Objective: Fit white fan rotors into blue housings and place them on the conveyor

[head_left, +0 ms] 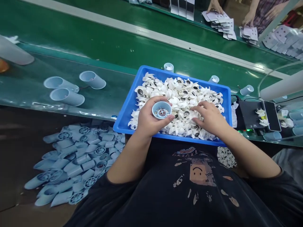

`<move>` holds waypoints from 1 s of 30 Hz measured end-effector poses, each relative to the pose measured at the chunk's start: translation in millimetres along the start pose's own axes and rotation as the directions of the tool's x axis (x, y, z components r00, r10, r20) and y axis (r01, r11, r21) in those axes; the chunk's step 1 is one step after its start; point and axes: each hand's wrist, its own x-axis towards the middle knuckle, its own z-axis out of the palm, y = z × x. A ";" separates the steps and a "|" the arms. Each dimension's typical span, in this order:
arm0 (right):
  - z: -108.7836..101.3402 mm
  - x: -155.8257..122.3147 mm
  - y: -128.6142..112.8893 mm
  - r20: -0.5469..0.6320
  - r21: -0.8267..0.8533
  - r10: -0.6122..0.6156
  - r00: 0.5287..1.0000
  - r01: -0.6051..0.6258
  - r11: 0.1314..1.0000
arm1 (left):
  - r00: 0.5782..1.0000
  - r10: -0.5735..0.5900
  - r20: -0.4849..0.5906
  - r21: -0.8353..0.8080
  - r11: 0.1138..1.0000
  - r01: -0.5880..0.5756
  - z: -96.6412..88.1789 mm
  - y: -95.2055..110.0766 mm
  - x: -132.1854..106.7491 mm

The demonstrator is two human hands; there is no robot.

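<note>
Green bench (113,91), pale cups (98,83) around blue tray (129,105)

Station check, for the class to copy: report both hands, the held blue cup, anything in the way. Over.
Left hand holding blue cup, mouth facing camera. Right hand, fingers parted, at white fan wheels in blue tray. No obstruction seen between hands.

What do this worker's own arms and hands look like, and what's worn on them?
Both the left hand and the right hand are human and bare: five-fingered, ungloved, with no watch or bracelet visible. The forearms are uncovered too. Short black fabric sleeves cover the upper arms, part of a black T-shirt with an orange-brown square print.
</note>
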 end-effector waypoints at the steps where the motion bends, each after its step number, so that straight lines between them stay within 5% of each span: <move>1: 0.1 -1.4 -1.1 -0.005 -0.009 0.026 1.000 -0.026 1.000 | 1.000 0.003 0.009 0.018 1.000 -0.003 0.3 0.6 -0.3; 10: 0.7 -0.1 -29.7 0.080 0.051 0.202 0.976 -0.207 0.977 | 1.000 0.028 0.004 0.069 0.997 -0.028 2.6 -4.2 -0.1; 15: -0.9 -9.7 -29.5 0.012 0.318 0.241 0.970 -0.233 0.919 | 0.995 0.096 0.034 0.031 0.995 -0.097 -1.1 3.1 -8.2; 17: -1.6 -18.2 -22.3 0.009 0.517 0.201 0.980 -0.177 0.837 | 0.987 0.056 0.148 0.087 0.994 -0.070 -3.3 12.7 -15.8; 20: 2.1 -30.3 -11.4 0.024 0.818 0.107 0.994 -0.081 0.569 | 0.958 0.033 0.285 0.203 0.975 -0.094 -3.8 27.6 -27.0; 22: 6.0 -35.8 -8.6 0.018 0.914 0.065 0.998 -0.043 0.404 | 0.941 0.027 0.337 0.273 0.954 -0.125 -1.6 34.6 -32.0; 25: 7.3 -41.1 -13.0 -0.009 0.955 0.047 0.999 -0.005 0.296 | 0.918 0.050 0.394 0.352 0.914 -0.201 4.4 39.4 -35.2; 27: 3.6 -44.2 -19.3 -0.096 0.926 0.042 0.994 0.074 0.369 | 0.901 0.121 0.416 0.365 0.886 -0.287 9.0 40.3 -35.4; 30: -3.7 -48.2 -28.4 -0.322 0.679 -0.040 0.946 0.260 0.686 | 0.869 0.242 0.431 0.355 0.840 -0.410 16.5 41.2 -35.7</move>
